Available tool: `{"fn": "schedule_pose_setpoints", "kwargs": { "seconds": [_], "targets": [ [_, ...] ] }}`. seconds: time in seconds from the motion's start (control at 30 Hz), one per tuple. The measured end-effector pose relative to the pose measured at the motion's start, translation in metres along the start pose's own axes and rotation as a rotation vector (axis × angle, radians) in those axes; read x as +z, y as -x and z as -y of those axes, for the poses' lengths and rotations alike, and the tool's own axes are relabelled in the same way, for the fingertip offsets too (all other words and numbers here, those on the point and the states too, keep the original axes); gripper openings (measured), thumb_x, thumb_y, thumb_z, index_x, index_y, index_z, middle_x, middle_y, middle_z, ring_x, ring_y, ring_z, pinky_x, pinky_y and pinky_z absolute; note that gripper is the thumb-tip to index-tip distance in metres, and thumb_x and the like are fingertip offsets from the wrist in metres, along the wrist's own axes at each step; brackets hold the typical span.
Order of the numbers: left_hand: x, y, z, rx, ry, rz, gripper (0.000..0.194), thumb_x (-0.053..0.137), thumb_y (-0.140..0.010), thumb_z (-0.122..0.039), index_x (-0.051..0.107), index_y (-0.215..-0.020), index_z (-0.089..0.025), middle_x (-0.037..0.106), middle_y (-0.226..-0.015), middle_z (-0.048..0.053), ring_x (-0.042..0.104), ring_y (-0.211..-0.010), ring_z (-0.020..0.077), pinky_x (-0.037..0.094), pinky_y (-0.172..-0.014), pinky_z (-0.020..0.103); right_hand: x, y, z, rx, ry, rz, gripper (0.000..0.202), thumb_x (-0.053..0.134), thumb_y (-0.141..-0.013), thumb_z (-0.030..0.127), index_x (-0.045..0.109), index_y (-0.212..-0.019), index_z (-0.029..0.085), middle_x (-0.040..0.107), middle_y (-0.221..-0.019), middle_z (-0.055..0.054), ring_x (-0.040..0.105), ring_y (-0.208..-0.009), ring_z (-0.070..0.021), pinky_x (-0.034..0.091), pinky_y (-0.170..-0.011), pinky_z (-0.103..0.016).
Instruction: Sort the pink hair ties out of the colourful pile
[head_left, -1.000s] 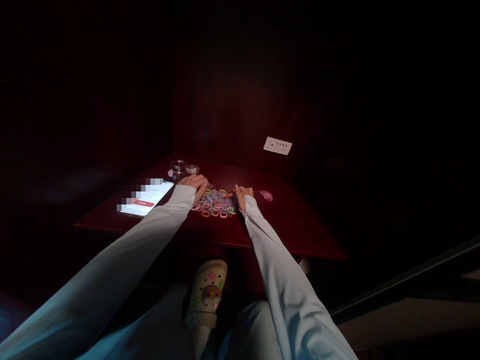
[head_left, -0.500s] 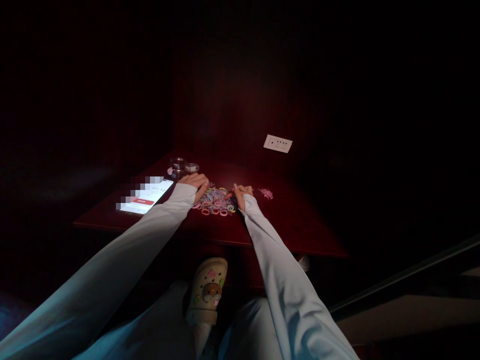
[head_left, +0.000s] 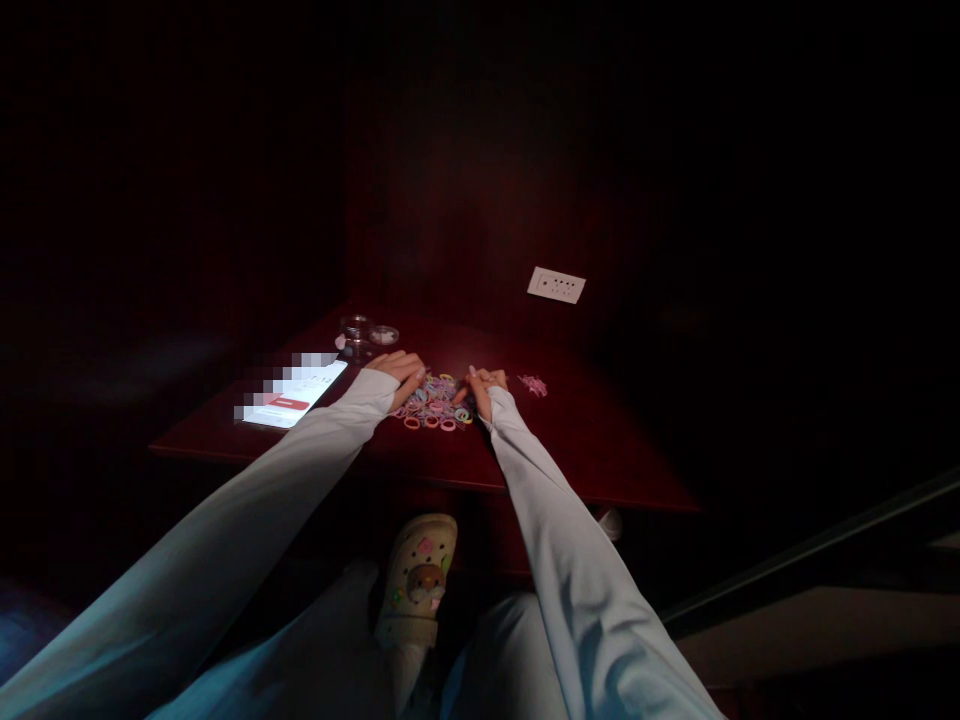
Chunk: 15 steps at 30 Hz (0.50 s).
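A pile of small coloured hair ties [head_left: 435,402], pink, purple, blue and yellow, lies on the dark red table. My left hand [head_left: 399,370] rests palm down over the pile's left edge, fingers loosely stretched out and apart from the thumb. On the pile's right side is my right hand [head_left: 486,386], its thumb reaching over the ties and the other fingers bent but apart. I see nothing held in either hand, though the undersides of the fingers are hidden. Right of that hand lies a small heap of pink hair ties [head_left: 534,385].
A lit phone [head_left: 289,398] lies on the table [head_left: 585,440] at left. Behind it stand a clear round jar [head_left: 355,328] and a round lid or shallow dish [head_left: 385,336]. A socket plate [head_left: 556,285] is on the back wall. Below the table edge shows a clog [head_left: 417,580].
My left hand has shifted slightly right, further over the pile. My right hand stays at nearly the same spot, its fingers moving only a little.
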<state>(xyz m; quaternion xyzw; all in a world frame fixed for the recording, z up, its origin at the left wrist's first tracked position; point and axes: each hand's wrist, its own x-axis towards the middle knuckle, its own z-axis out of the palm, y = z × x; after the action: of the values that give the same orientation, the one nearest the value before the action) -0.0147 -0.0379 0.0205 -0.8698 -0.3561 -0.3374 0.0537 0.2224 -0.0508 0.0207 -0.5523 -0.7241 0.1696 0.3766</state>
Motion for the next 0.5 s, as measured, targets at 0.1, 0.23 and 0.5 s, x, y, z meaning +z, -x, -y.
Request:
{"fn": "schedule_pose_setpoints", "kwargs": {
  "seconds": [0.1, 0.23, 0.5],
  "targets": [
    [-0.0016, 0.0000, -0.0004, 0.004, 0.014, 0.005, 0.042, 0.029, -0.108, -0.033, 0.067, -0.093, -0.023, 0.071, -0.102, 0.006, 0.059, -0.096, 0.0228, 0.042, -0.083, 0.037, 0.0007, -0.0006, -0.0001, 0.006, 0.008, 0.027, 0.073, 0.028, -0.107, 0.062, 0.078, -0.064, 0.030, 0.075, -0.110, 0.003, 0.048, -0.106, -0.0201, 0.033, -0.110, -0.035],
    [-0.0013, 0.0000, 0.0011, 0.004, 0.011, 0.014, 0.042, 0.029, -0.108, -0.032, 0.067, -0.094, -0.022, 0.071, -0.102, 0.006, 0.059, -0.096, 0.0229, 0.042, -0.084, 0.037, 0.0004, 0.0008, -0.0019, -0.021, 0.007, -0.035, 0.068, 0.033, -0.107, 0.060, 0.080, -0.068, 0.030, 0.074, -0.104, 0.000, 0.048, -0.107, -0.0216, 0.035, -0.106, -0.036],
    [0.0024, -0.0004, 0.0026, -0.005, 0.013, -0.003, 0.040, 0.030, -0.108, -0.033, 0.065, -0.093, -0.023, 0.070, -0.101, 0.005, 0.059, -0.096, 0.0225, 0.042, -0.084, 0.036, -0.0023, 0.0068, -0.0031, -0.245, 0.161, 0.067, 0.029, 0.071, -0.091, 0.059, 0.084, -0.102, 0.037, 0.072, -0.112, -0.003, 0.047, -0.110, -0.0250, 0.036, -0.104, -0.039]
  ]
}}
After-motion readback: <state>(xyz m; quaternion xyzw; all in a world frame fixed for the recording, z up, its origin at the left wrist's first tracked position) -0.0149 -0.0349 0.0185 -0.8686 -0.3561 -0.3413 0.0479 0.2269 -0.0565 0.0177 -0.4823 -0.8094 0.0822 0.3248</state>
